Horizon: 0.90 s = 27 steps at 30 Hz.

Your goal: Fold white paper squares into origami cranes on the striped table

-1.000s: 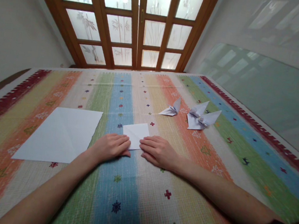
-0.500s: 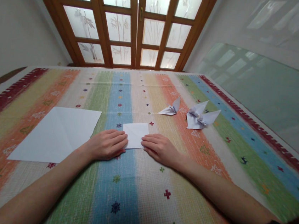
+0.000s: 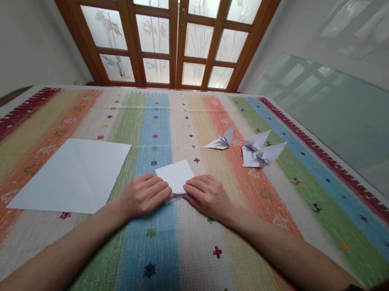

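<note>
- The small folded paper [image 3: 175, 173] is on the cloth-covered bench [image 3: 151, 247], between the two hands, its corners turned at a slant.
- The left hand [image 3: 147, 194] grasps this paper at the lower left edge, with fingers bent together.
- The right hand [image 3: 208, 195] grasps the lower right corner; its thumb is mostly hidden.
- Under the near edge, another layer of paper shows.
- A large white sheet [image 3: 73, 174] lies at left, partly behind the left forearm [image 3: 75, 249].
- Farther right, pointed paper figures [image 3: 257, 152] rest.

Striped tablecloth [image 3: 190, 247] before wooden doors [image 3: 182, 38]
</note>
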Tool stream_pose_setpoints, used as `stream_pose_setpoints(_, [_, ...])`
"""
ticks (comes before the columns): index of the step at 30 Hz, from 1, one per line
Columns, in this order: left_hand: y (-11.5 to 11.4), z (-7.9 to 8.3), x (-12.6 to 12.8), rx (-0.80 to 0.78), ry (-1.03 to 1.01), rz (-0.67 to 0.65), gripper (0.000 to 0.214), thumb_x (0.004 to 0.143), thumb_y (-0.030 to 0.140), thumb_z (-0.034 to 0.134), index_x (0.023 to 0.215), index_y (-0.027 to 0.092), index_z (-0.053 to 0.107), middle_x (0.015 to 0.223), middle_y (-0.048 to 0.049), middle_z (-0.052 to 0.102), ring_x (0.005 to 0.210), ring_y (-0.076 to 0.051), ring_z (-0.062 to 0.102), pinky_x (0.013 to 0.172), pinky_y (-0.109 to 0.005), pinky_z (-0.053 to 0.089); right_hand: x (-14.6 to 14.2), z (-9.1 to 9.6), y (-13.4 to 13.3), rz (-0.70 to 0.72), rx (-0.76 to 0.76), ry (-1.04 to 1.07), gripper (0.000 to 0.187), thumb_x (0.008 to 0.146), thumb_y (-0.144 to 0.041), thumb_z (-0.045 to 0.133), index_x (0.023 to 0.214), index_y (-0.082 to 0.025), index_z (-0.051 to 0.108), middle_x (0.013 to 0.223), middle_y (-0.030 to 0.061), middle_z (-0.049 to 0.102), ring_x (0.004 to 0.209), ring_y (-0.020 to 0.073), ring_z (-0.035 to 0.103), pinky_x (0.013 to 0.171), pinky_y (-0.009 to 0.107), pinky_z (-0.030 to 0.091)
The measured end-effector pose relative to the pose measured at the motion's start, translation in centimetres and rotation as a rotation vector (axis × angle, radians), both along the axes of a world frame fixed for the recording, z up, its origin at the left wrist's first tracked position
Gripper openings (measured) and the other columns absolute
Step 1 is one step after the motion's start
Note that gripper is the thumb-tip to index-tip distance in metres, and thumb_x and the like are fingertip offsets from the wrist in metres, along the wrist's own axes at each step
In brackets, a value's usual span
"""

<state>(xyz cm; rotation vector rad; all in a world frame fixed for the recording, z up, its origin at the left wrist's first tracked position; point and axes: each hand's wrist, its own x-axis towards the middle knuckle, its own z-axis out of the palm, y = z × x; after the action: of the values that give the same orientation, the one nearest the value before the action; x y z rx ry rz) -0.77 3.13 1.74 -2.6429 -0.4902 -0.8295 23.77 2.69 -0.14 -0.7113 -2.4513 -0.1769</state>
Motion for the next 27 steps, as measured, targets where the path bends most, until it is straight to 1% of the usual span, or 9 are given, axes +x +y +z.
stream_pose_setpoints(3, [-0.3,-0.3,0.3,-0.054,-0.011,-0.021,0.018,0.098,0.029,0.052,0.086,0.016,0.059,0.076,-0.0023,0.070,0.068,-0.015,0.066,0.061,-0.028,0.046,0.1,-0.6,0.1,0.021,0.029,0.010,0.019,0.096,-0.021,0.052,0.084,-0.017,0.067,0.086,0.0038,0.074,0.075,0.0169,0.065,0.068,0.031,0.046])
stream_pose_setpoints(6, [-0.3,-0.7,-0.1,-0.120,0.003,-0.064,0.036,0.096,0.050,0.050,0.091,0.016,0.059,0.077,-0.0041,0.071,0.070,-0.016,0.067,0.063,-0.028,0.048,0.2,-0.8,0.1,0.020,0.027,-0.009,0.022,0.097,-0.018,0.049,0.082,-0.017,0.066,0.087,0.0043,0.073,0.077,0.0164,0.064,0.070,0.030,0.044])
stream_pose_setpoints(8, [-0.2,-0.8,-0.3,-0.145,0.004,-0.073,0.043,0.094,0.056,0.049,0.093,0.015,0.059,0.080,-0.0055,0.072,0.071,-0.017,0.068,0.064,-0.028,0.050,0.3,-0.8,0.1,0.015,0.015,-0.027,0.024,0.098,-0.018,0.047,0.083,-0.017,0.066,0.086,0.0044,0.073,0.077,0.0163,0.063,0.070,0.030,0.043])
stream_pose_setpoints(12, [-0.4,-1.0,-0.4,-0.191,-0.047,-0.037,0.015,0.095,0.030,0.057,0.089,0.017,0.060,0.081,-0.0034,0.072,0.073,-0.016,0.068,0.064,-0.027,0.049,0.3,-0.7,0.2,-0.015,-0.051,-0.026,0.022,0.098,-0.018,0.048,0.084,-0.016,0.065,0.085,0.0046,0.072,0.077,0.0167,0.062,0.071,0.030,0.043])
stream_pose_setpoints(14, [-0.4,-1.0,-0.4,-0.241,-0.088,-0.019,0.010,0.094,0.023,0.057,0.086,0.018,0.061,0.081,-0.0023,0.072,0.073,-0.015,0.068,0.066,-0.027,0.049,0.3,-0.7,0.2,-0.033,-0.085,-0.032,0.022,0.098,-0.019,0.047,0.085,-0.016,0.065,0.085,0.0049,0.072,0.078,0.0168,0.062,0.071,0.030,0.043])
stream_pose_setpoints(16, [-0.3,-1.0,-0.5,-0.296,-0.105,-0.002,0.011,0.094,0.024,0.057,0.086,0.018,0.061,0.080,-0.0024,0.072,0.072,-0.015,0.067,0.066,-0.028,0.049,0.2,-0.7,0.2,-0.038,-0.103,-0.039,0.023,0.098,-0.019,0.046,0.084,-0.017,0.064,0.085,0.0053,0.072,0.079,0.0169,0.062,0.072,0.030,0.043])
stream_pose_setpoints(19, [0.0,-1.0,-0.8,-0.376,-0.073,0.007,0.026,0.091,0.043,0.061,0.089,0.017,0.062,0.086,-0.0063,0.072,0.079,-0.020,0.068,0.070,-0.032,0.052,0.1,-0.6,0.2,-0.032,-0.133,-0.039,0.022,0.098,-0.023,0.049,0.084,-0.016,0.064,0.086,0.0060,0.071,0.079,0.0173,0.061,0.073,0.030,0.043])
stream_pose_setpoints(21, [0.2,-1.0,-1.0,-0.424,-0.045,0.007,0.034,0.088,0.049,0.062,0.094,0.016,0.063,0.095,-0.0096,0.072,0.089,-0.024,0.068,0.076,-0.036,0.053,0.1,-0.4,0.3,-0.027,-0.158,-0.038,0.022,0.097,-0.028,0.051,0.085,-0.016,0.065,0.087,0.0064,0.071,0.080,0.0181,0.061,0.073,0.031,0.044])
stream_pose_setpoints(27, [0.3,-1.2,-1.1,-0.514,-0.073,0.026,0.021,0.091,0.037,0.060,0.097,0.017,0.065,0.099,-0.0093,0.072,0.095,-0.023,0.066,0.083,-0.039,0.052,0.3,-0.3,0.5,-0.026,-0.204,-0.021,0.022,0.098,-0.028,0.051,0.087,-0.017,0.066,0.086,0.0058,0.071,0.081,0.0176,0.061,0.074,0.030,0.044])
